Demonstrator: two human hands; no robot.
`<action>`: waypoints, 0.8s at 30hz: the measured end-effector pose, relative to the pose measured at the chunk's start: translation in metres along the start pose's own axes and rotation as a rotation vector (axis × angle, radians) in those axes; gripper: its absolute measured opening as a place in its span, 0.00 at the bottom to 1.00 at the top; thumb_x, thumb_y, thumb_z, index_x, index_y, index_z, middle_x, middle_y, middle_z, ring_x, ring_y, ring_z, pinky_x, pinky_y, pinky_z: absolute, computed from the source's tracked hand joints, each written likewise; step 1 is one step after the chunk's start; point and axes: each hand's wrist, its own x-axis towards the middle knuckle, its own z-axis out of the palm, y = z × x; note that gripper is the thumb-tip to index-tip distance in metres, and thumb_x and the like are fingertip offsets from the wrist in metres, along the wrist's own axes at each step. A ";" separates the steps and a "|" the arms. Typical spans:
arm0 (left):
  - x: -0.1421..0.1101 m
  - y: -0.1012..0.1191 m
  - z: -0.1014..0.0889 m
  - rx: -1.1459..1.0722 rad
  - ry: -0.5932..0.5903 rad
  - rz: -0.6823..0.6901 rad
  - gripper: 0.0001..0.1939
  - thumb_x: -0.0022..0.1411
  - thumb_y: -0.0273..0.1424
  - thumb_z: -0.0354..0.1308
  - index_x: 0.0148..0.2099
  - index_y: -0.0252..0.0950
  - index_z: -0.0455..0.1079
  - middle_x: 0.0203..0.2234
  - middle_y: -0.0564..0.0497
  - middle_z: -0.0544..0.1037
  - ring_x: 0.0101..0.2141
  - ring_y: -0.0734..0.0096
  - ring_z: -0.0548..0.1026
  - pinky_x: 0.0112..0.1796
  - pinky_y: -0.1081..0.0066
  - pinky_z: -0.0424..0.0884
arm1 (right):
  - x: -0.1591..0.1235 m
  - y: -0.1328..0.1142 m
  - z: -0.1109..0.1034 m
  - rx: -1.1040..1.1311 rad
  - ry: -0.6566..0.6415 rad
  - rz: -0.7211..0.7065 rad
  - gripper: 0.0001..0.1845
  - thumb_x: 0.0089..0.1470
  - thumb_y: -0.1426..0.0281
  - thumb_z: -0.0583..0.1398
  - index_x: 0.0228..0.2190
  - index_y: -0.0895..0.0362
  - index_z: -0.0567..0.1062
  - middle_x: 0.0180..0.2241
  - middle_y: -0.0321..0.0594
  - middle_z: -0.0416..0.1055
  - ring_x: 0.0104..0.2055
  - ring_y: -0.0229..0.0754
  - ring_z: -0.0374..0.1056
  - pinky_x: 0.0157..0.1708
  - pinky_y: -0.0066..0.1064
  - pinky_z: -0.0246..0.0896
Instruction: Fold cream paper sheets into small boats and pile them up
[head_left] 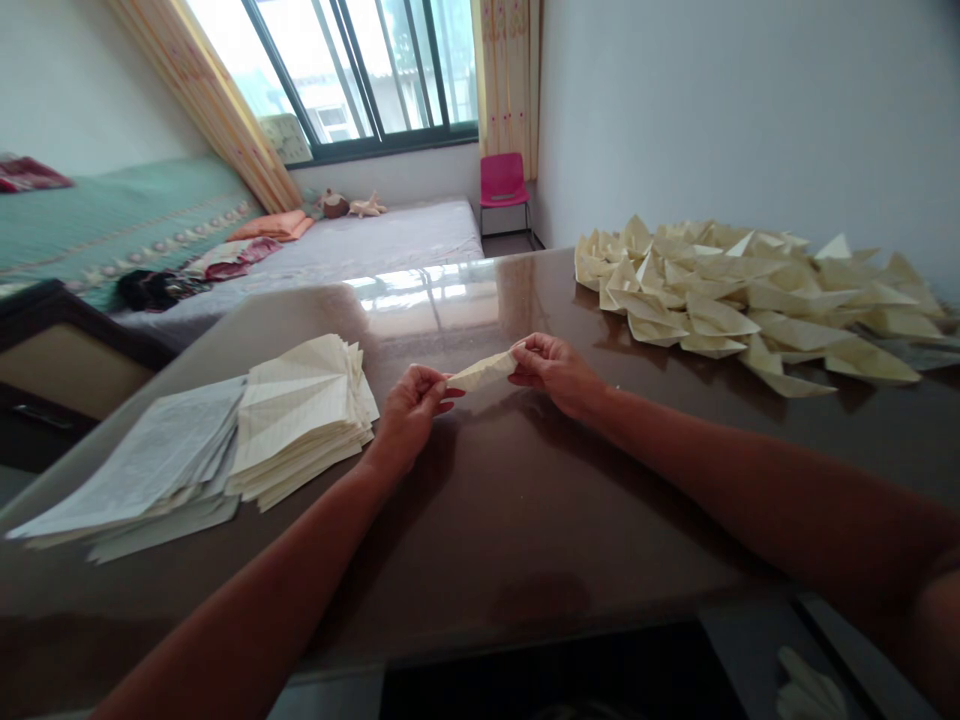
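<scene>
A narrow folded piece of cream paper (pixel 484 373) is stretched between my two hands, just above the brown table. My left hand (pixel 411 408) pinches its left end between thumb and fingers. At the other end, my right hand (pixel 553 372) grips the paper the same way. To the left of my left hand lies a stack of cream paper sheets (pixel 296 410), the top one creased. On the right, past my right hand, sits a large heap of folded cream paper boats (pixel 720 290).
A pile of greyish printed sheets (pixel 150 460) lies left of the cream stack. The glossy brown table (pixel 510 540) reaches toward a bed (pixel 405 230) by the window. A pink chair (pixel 503 180) stands at the back wall.
</scene>
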 end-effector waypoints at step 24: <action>-0.005 0.001 0.003 0.529 -0.169 0.190 0.15 0.60 0.41 0.56 0.42 0.35 0.68 0.31 0.51 0.79 0.33 0.68 0.75 0.36 0.70 0.69 | -0.014 0.001 0.012 -0.322 -0.199 -0.221 0.12 0.51 0.60 0.62 0.30 0.56 0.69 0.27 0.35 0.72 0.29 0.36 0.67 0.32 0.30 0.65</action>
